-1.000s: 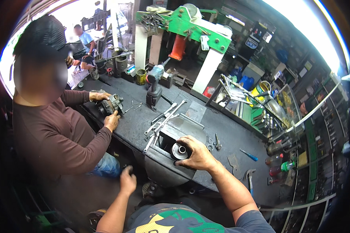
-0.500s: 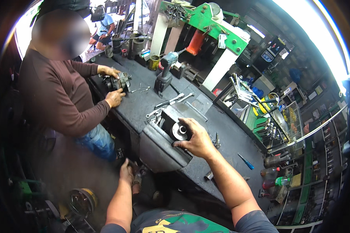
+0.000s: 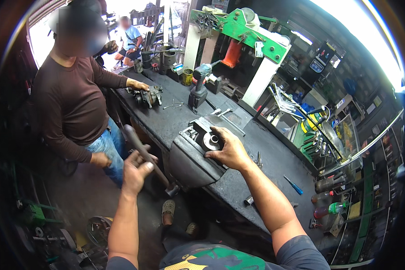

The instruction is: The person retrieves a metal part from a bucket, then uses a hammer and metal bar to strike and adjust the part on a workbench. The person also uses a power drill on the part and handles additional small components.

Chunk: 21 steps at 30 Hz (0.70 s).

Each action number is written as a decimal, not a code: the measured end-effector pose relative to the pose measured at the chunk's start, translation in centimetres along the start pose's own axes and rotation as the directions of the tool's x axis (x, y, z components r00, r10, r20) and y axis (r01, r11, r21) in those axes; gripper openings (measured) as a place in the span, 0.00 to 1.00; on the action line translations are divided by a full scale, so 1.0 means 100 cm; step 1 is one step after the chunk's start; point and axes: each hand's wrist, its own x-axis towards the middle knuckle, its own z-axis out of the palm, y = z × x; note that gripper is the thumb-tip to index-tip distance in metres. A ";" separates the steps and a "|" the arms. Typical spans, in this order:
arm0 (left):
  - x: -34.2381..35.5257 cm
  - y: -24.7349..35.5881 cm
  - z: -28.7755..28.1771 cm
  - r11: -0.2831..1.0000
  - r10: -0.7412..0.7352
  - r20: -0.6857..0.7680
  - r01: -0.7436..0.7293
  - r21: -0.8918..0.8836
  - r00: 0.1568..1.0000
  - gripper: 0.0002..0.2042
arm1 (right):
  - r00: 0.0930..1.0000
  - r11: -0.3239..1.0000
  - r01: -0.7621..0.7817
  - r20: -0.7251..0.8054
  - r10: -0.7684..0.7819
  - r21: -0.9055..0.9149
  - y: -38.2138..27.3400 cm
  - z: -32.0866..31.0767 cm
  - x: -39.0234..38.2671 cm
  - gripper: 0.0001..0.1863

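My left hand point(image 3: 135, 174) is closed round the handle of a hammer point(image 3: 159, 173), held beside the bench's front edge. The handle's thick end points up and away, and the metal head hangs low near the vise. My right hand point(image 3: 231, 150) grips a round metal part with a hollow centre stub point(image 3: 211, 141), with the thumb and fingers on its rim. That part sits at the jaws of a large bench vise point(image 3: 191, 164); whether the jaws clamp it is hidden.
A co-worker at the left rests one hand on an alternator-like unit point(image 3: 149, 97). On the dark bench point(image 3: 274, 180) are a cordless impact wrench point(image 3: 199, 85) and a blue-handled screwdriver point(image 3: 293, 185). A green press frame point(image 3: 245, 33) stands behind; bottles point(image 3: 333, 209) stand at right.
My left hand has risen from below the vise, bringing the hammer into plain view. The co-worker has taken one hand off the unit. My right hand keeps its grip.
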 end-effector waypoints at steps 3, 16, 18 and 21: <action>-0.046 0.037 0.054 0.937 -0.025 0.282 -0.076 0.342 0.959 0.31 | 1.000 1.000 0.005 0.025 -0.006 0.023 -0.005 0.000 0.003 0.53; -0.059 0.037 0.035 0.848 -0.038 0.070 -0.005 0.530 0.997 0.36 | 1.000 1.000 -0.009 0.015 0.009 -0.005 -0.005 0.001 0.002 0.53; -0.053 0.034 0.035 0.881 0.038 -0.039 -0.016 0.473 0.999 0.37 | 1.000 1.000 -0.015 0.022 0.015 0.000 -0.004 0.004 0.002 0.54; -0.026 0.034 0.047 0.786 0.238 0.152 -0.282 0.551 0.959 0.38 | 0.999 1.000 -0.026 0.042 0.025 0.012 -0.005 0.005 0.004 0.54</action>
